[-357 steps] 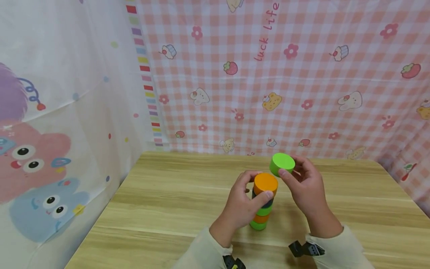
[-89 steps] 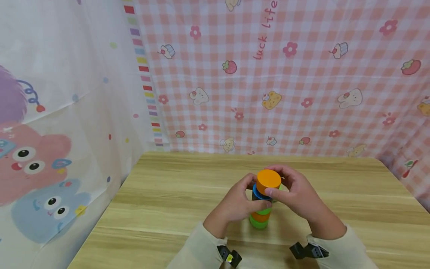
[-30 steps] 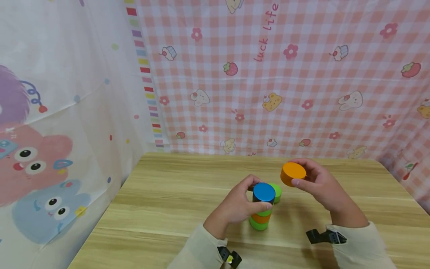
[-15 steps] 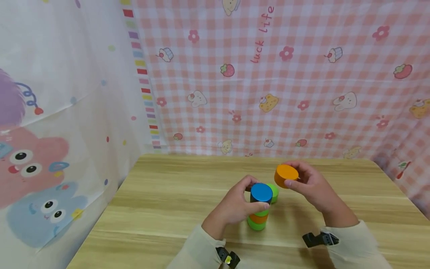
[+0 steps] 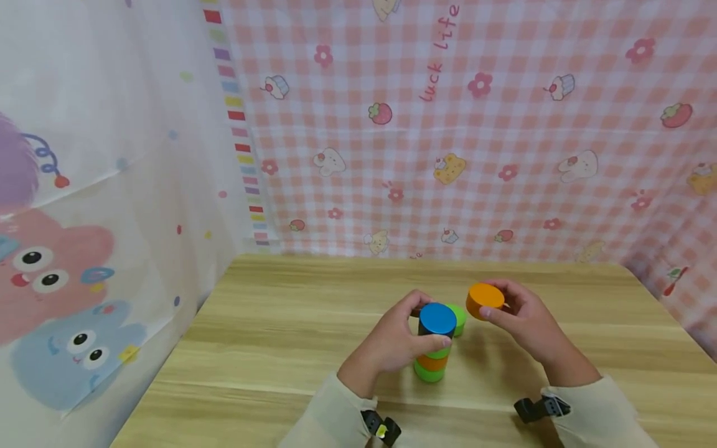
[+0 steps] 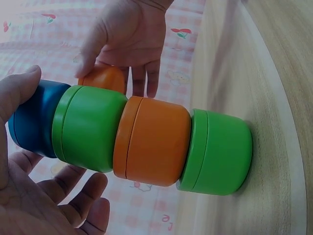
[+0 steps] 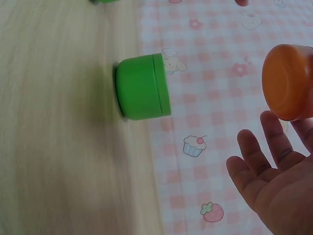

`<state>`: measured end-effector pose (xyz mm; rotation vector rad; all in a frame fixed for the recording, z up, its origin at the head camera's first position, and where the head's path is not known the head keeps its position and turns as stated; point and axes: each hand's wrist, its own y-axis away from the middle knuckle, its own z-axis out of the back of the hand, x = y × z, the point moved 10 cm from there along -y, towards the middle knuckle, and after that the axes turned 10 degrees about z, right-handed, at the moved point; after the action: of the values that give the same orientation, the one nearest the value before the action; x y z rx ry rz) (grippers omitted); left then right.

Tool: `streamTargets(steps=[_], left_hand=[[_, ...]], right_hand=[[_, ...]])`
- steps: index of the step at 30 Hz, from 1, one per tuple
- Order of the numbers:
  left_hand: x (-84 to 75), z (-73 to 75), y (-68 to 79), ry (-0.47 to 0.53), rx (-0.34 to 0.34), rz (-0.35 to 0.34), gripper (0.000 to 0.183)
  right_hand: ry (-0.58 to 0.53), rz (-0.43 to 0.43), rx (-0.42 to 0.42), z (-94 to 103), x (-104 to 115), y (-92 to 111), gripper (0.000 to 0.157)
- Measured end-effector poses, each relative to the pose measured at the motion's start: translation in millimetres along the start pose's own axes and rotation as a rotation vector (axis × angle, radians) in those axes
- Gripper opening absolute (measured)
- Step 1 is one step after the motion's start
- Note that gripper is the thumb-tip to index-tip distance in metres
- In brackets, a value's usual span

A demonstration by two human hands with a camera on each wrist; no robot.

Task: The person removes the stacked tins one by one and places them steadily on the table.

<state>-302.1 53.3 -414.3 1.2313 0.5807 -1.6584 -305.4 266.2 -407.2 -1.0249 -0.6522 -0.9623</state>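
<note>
A stack of small round lidded jars stands upright on the wooden table: a blue jar (image 5: 438, 318) on top, then a green jar (image 6: 93, 129), an orange jar (image 6: 154, 142) and a green jar (image 6: 220, 152) at the bottom. My left hand (image 5: 386, 339) grips the blue one between thumb and fingers. To the right of the stack, my right hand (image 5: 529, 323) holds another orange jar (image 5: 485, 298) in the air by its side. A separate green jar (image 7: 142, 88) sits on the table just behind the stack, partly hidden by it in the head view.
The wooden table (image 5: 269, 336) reaches back to a pink checked cloth (image 5: 358, 155) hanging behind it. A white cloth with cartoon figures (image 5: 140, 249) hangs along the left side. Black wrist straps (image 5: 542, 407) sit over both sleeves.
Earlier the right hand put a green jar down behind the stack, then lifted the orange jar off the top, baring the blue one. Lately the orange jar has dropped slightly; the left hand stays put.
</note>
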Motion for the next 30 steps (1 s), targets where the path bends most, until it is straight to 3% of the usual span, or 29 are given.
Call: streamTargets(steps=[20, 30], left_hand=[[-1.3, 1.9, -1.0, -0.009, -0.002, 0.0, 0.043], [-0.1, 0.4, -1.9, -0.01, -0.004, 0.005, 0.044]], right_hand=[[0.015, -0.026, -0.038, 9.7, -28.4, 0.7, 0.048], [0.073, -0.114, -0.005, 9.5, -45.3, 2.0, 0.055]])
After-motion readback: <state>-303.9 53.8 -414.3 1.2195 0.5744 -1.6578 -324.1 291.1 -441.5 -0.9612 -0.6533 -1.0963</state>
